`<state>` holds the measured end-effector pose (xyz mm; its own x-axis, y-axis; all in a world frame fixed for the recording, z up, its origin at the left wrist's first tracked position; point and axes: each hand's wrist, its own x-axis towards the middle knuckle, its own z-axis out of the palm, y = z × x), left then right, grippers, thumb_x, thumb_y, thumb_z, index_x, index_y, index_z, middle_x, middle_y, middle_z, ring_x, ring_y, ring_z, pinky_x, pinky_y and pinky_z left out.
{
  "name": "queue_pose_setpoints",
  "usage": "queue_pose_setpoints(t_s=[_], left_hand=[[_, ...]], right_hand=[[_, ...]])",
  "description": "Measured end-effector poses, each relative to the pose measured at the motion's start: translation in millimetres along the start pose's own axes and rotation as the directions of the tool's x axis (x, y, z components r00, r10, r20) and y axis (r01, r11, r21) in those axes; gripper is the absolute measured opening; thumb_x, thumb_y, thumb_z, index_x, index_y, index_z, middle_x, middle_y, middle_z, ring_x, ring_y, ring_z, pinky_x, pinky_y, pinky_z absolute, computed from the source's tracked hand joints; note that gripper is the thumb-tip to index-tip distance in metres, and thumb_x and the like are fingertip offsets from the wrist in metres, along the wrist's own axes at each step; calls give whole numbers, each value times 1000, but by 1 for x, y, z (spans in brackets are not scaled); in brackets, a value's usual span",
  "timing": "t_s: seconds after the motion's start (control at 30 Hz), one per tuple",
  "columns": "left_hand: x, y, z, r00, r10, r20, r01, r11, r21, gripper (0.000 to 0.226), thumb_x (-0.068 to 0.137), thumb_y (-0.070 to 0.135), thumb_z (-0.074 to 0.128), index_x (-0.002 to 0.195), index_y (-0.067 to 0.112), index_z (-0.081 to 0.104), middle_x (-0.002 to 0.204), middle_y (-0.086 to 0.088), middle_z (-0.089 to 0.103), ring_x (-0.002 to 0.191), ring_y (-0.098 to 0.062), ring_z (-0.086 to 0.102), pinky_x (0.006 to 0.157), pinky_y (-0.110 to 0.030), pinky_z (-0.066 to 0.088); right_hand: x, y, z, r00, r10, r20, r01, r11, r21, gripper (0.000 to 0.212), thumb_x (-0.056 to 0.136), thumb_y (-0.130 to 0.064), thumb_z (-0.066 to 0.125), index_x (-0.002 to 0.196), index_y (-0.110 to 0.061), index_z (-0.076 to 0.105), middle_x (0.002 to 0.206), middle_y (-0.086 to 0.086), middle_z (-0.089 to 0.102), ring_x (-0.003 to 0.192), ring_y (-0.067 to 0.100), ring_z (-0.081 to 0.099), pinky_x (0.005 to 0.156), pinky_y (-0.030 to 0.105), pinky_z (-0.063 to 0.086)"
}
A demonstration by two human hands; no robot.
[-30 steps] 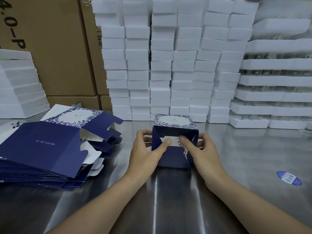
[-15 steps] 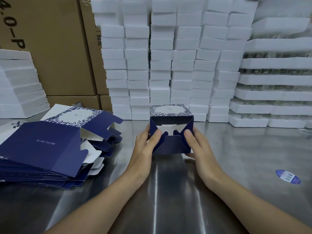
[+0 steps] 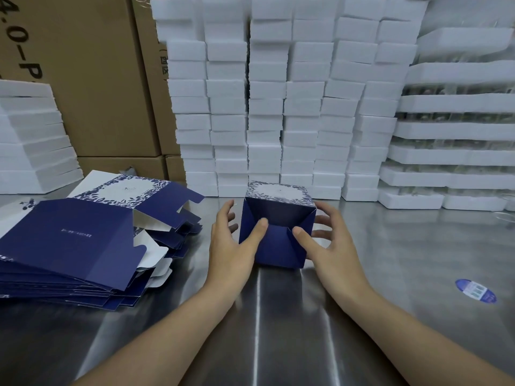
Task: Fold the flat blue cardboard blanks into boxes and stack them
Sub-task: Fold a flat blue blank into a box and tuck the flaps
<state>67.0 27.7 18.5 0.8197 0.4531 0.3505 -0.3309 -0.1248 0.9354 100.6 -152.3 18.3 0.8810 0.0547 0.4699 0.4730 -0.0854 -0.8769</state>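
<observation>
A dark blue box (image 3: 278,215) with a white floral panel on top stands on the steel table (image 3: 404,246) at the centre. Its end facing me is shut, with the flaps folded flat. My left hand (image 3: 231,246) presses its thumb on the left flap, with its fingers spread beside the box's left side. My right hand (image 3: 331,246) presses its thumb on the right flap, and its fingers reach along the right side. A fanned pile of flat blue blanks (image 3: 69,240) lies on the table to the left.
Tall stacks of white foam blocks (image 3: 267,107) fill the back just behind the box. Wider white foam trays (image 3: 457,135) rise at the right, another white stack (image 3: 30,135) at the far left. Brown cartons (image 3: 83,79) stand behind. A blue sticker (image 3: 476,291) lies on the table.
The box's end facing me showed a white gap between its flaps; now the flaps lie flat and shut. Both thumbs moved onto them and the fingers spread out.
</observation>
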Motion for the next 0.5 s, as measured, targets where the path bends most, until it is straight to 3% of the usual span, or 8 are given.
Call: queue_pose_setpoints(t_s=[0.13, 0.27, 0.43, 0.5], left_hand=[[0, -1, -1, 1000, -11, 22, 10, 1000, 29, 77, 86, 37, 87, 147, 51, 41, 146, 13, 52, 130, -4, 54, 109, -44, 52], [1, -4, -1, 999, 10, 42, -13, 998, 63, 77, 83, 28, 90, 143, 50, 46, 137, 17, 60, 123, -1, 60, 98, -35, 59], [1, -3, 0, 999, 41, 32, -44, 994, 100, 67, 82, 29, 91, 133, 47, 50, 124, 27, 63, 108, 13, 61, 80, -16, 56], [0, -3, 0, 998, 56, 39, -60, 992, 108, 67, 81, 31, 91, 130, 50, 49, 124, 27, 61, 105, 18, 59, 77, -13, 55]], right_hand=[[1, 1, -2, 999, 31, 15, -31, 999, 25, 64, 91, -32, 82, 140, -54, 48, 129, -22, 61, 113, -1, 64, 78, 21, 59], [0, 1, -1, 996, 2, 92, 1, 999, -38, 82, 86, -33, 86, 145, -64, 38, 144, -20, 53, 123, -5, 57, 94, 29, 58], [-2, 2, -1, 989, -36, 141, 44, 998, -55, 96, 88, -21, 86, 151, -66, 29, 152, -25, 46, 120, -17, 54, 87, 15, 57], [-3, 1, 0, 990, -39, 137, 45, 998, -40, 95, 88, -19, 86, 153, -62, 30, 150, -23, 47, 118, -18, 55, 87, 19, 59]])
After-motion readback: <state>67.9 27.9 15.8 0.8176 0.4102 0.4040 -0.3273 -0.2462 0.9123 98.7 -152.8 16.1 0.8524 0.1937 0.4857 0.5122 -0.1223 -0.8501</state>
